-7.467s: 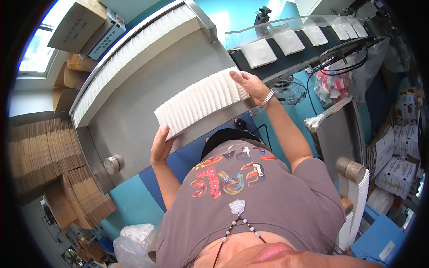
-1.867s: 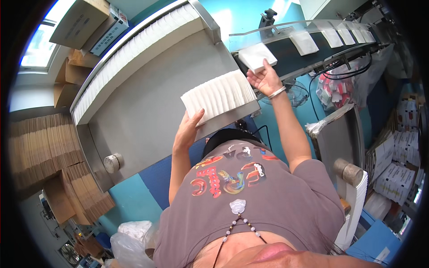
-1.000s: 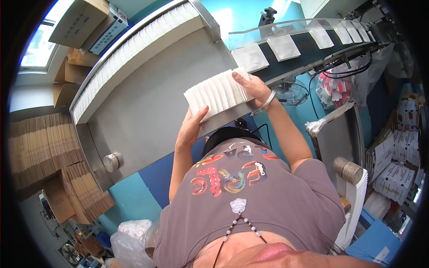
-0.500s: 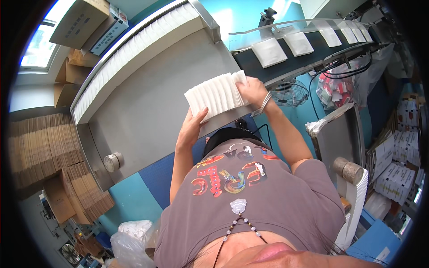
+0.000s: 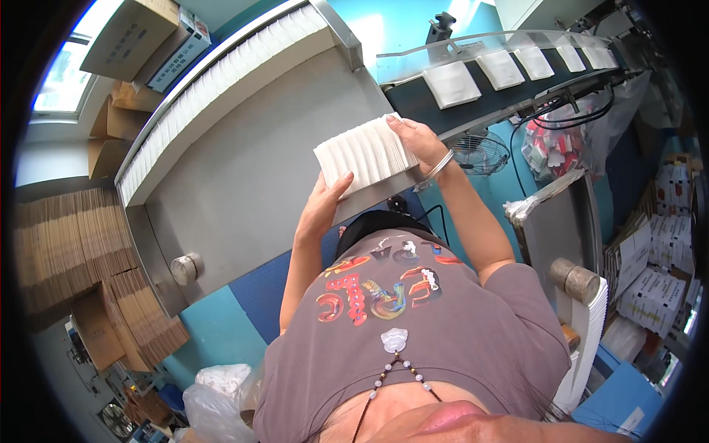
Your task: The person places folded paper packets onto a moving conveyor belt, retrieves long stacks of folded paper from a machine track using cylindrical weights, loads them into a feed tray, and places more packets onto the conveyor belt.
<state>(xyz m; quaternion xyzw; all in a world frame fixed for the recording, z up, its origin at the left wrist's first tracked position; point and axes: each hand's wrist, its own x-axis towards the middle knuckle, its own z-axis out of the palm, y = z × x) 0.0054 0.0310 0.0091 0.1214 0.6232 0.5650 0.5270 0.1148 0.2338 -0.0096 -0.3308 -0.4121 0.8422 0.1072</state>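
Note:
A row of white folded napkins [image 5: 365,156] is held together between my two hands over the near edge of the grey metal table. My left hand [image 5: 323,203] is closed round its left near end, thumb on the front face. At the right end my right hand [image 5: 421,144] grips the row, with the thumb along the top; its other fingers are partly hidden. Just right of that hand runs a dark conveyor belt [image 5: 410,101], carrying several separate flat napkins [image 5: 452,84].
The metal table [image 5: 221,148] has a raised back wall lined with a long row of white napkins [image 5: 221,88]. Stacked flat cardboard [image 5: 70,244] stands at the left. Below the belt are a wire fan [image 5: 480,153] and a clear bag of coloured scraps [image 5: 554,148].
Both hands and the napkin row have shifted slightly right. The rightmost part, earlier sticking up, now sits closer against the row. Napkins on the belt have changed position.

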